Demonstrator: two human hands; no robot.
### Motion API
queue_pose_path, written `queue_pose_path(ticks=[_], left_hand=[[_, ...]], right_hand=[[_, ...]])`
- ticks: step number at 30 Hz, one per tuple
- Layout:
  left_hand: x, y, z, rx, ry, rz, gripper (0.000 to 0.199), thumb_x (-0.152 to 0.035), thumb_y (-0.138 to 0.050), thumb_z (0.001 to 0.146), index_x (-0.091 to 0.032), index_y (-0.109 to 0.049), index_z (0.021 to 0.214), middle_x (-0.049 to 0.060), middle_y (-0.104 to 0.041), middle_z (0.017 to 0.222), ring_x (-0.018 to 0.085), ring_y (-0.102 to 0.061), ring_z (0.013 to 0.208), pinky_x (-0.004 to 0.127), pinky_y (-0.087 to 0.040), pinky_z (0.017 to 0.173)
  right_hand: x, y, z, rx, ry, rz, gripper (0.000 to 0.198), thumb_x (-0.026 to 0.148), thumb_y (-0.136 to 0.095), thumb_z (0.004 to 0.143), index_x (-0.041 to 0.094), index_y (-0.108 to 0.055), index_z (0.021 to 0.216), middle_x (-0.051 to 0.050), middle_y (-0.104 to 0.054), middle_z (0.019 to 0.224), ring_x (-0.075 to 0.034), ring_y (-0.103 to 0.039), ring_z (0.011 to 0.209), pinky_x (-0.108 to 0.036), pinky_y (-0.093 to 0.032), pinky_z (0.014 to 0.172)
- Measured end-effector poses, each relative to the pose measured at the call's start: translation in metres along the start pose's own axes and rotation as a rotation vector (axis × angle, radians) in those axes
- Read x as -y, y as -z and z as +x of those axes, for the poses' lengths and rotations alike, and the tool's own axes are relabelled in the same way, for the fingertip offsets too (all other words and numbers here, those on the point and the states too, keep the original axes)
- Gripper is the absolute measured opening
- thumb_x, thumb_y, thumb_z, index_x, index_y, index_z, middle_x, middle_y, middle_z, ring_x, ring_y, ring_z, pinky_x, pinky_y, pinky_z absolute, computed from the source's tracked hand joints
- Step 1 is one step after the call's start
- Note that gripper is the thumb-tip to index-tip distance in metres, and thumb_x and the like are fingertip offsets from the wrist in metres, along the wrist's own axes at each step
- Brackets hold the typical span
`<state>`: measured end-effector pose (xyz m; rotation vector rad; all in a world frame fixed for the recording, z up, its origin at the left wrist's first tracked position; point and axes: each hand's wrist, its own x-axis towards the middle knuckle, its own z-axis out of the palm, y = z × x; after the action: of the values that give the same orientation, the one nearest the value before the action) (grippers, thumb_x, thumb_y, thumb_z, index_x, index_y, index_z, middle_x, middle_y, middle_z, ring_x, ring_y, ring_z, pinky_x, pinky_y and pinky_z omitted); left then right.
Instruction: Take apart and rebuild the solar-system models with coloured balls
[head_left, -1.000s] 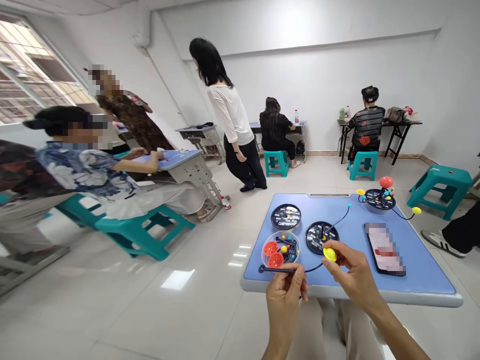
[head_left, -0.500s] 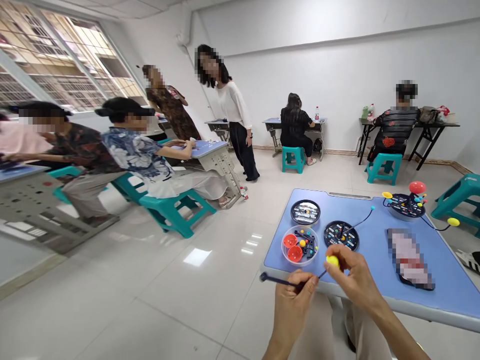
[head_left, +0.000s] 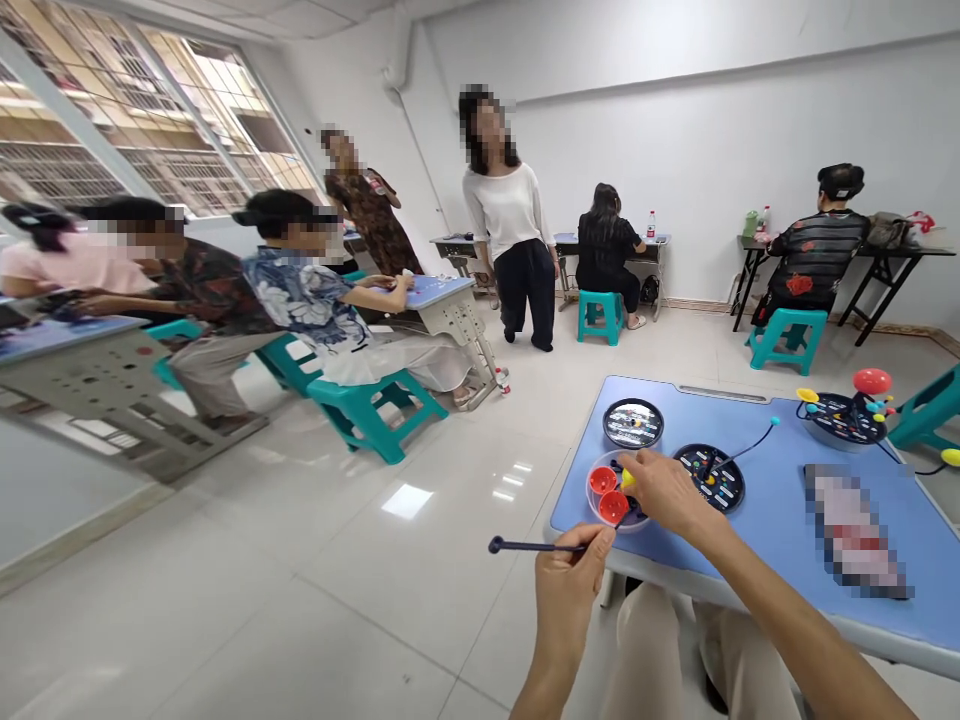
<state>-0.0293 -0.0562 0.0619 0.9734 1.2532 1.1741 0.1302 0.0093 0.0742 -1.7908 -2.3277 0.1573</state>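
My left hand (head_left: 568,575) is closed in a pinch around a thin dark rod (head_left: 529,546) in front of the desk's near edge. The rod has a small round end on the left, and its other end points toward the bowl. My right hand (head_left: 664,490) reaches over a clear round bowl (head_left: 592,512), fingers closed on a yellow ball (head_left: 628,480). Inside the bowl lie two red half-shells (head_left: 613,507) and dark small parts, partly hidden by my fingers. A black printed disc (head_left: 720,490) with a curved, blue-tipped rod (head_left: 757,443) is beside my right hand.
Another black disc (head_left: 634,424) lies behind the bowl on the blue desk (head_left: 780,540). An assembled planet model (head_left: 847,418) stands at the back right, near a blurred-out flat object (head_left: 859,535). Several people sit at other desks; a person in white (head_left: 510,215) stands.
My right hand has moved the yellow ball away from the rod and over the bowl. My left hand has shifted slightly left with the rod. The standing person in white has turned toward me.
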Motion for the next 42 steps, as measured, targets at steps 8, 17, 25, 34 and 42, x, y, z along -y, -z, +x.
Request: queue_pose_path(ticks=[8, 17, 25, 34, 42], left_hand=[[0.004, -0.032, -0.011, 0.072, 0.048, -0.145, 0.035, -0.048, -0.075, 0.066, -0.014, -0.068, 0.069, -0.009, -0.034, 0.040, 0.004, -0.025, 0.040, 0.019, -0.020, 0.040], [0.015, -0.066, -0.024, 0.252, 0.040, -0.136, 0.036, -0.049, -0.072, 0.071, -0.014, -0.067, 0.071, -0.008, -0.040, 0.041, 0.005, -0.030, 0.037, 0.019, -0.023, 0.038], [0.004, -0.067, -0.030, 0.267, -0.016, -0.220, 0.042, -0.047, -0.074, 0.072, -0.015, -0.067, 0.099, -0.005, -0.054, 0.058, 0.006, -0.043, 0.045, 0.018, -0.033, 0.040], [0.010, -0.070, -0.030, 0.219, -0.069, -0.321, 0.030, -0.043, -0.071, 0.076, -0.015, -0.060, 0.075, -0.003, -0.057, 0.051, 0.011, -0.053, 0.043, 0.023, -0.044, 0.041], [0.012, -0.078, -0.035, 0.222, -0.034, -0.402, 0.028, -0.040, -0.073, 0.074, -0.014, -0.063, 0.077, -0.003, -0.059, 0.049, 0.013, -0.056, 0.043, 0.025, -0.047, 0.046]], right_hand=[[-0.005, -0.002, -0.082, -0.308, -0.044, 0.931, 0.020, 0.035, -0.055, 0.091, 0.021, -0.068, 0.098, -0.004, -0.063, 0.082, -0.016, -0.057, 0.070, -0.025, -0.043, 0.059], [-0.011, 0.007, -0.118, -0.473, -0.221, 1.097, 0.027, 0.045, -0.058, 0.088, 0.020, -0.067, 0.084, -0.001, -0.056, 0.070, -0.013, -0.048, 0.059, -0.025, -0.038, 0.053], [-0.029, 0.027, -0.123, -0.603, -0.150, 0.910, 0.036, 0.041, -0.055, 0.090, 0.019, -0.054, 0.062, -0.001, -0.054, 0.068, -0.013, -0.044, 0.061, -0.025, -0.036, 0.056], [-0.002, -0.001, -0.120, -0.390, -0.387, 1.539, 0.043, 0.055, -0.073, 0.071, 0.016, -0.063, 0.084, 0.003, -0.053, 0.056, -0.011, -0.046, 0.045, -0.023, -0.036, 0.041], [0.015, -0.012, -0.118, -0.528, -0.408, 1.778, 0.030, 0.044, -0.069, 0.080, 0.016, -0.062, 0.074, 0.001, -0.060, 0.062, -0.011, -0.051, 0.048, -0.023, -0.040, 0.046]])
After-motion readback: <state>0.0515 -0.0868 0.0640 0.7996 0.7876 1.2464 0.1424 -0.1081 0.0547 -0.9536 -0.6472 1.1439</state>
